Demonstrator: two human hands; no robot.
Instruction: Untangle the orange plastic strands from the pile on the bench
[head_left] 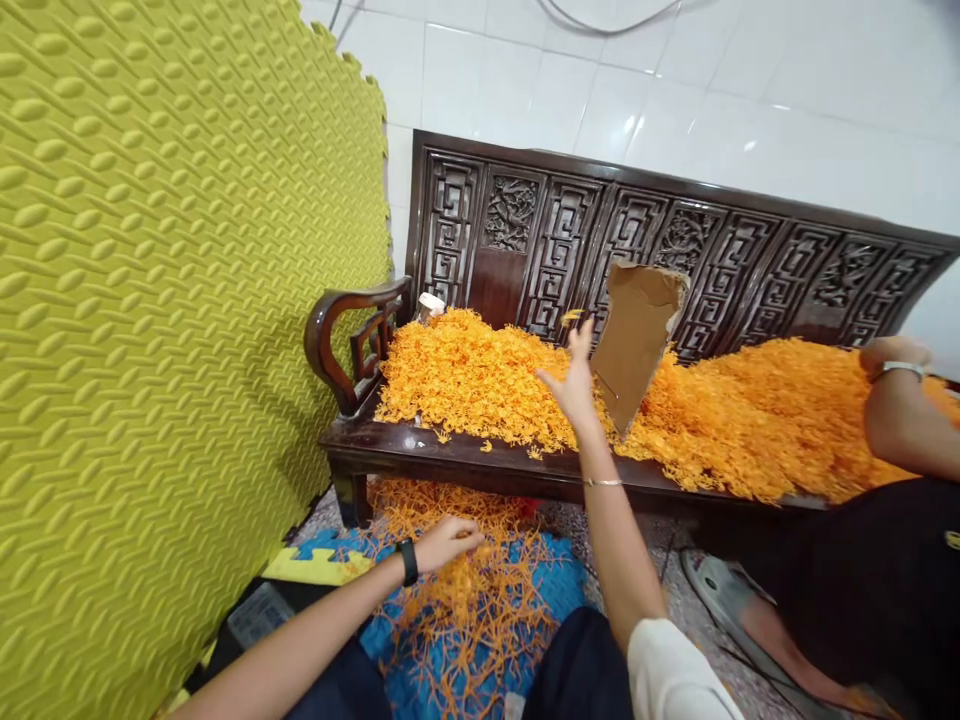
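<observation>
Raised over the bench, my right hand [571,385] has its fingers spread, with one small orange piece [572,316] in the air just past its fingertips. Below it lies a heap of small orange plastic pieces [480,375]. My left hand [448,543], wearing a black band, is low over a blue cloth or bag [559,580]. Its fingers are curled together, and what they hold is too small to name. Thin orange branching strips [480,620] cover the blue material beneath it.
A dark carved wooden bench [480,458] carries a cardboard sheet [634,340] standing between two orange heaps. Yellow-green foam mat [187,300] rises at the left. Another person's arm [904,420] reaches over the right heap [780,410]; their sandalled foot [757,620] is on the floor.
</observation>
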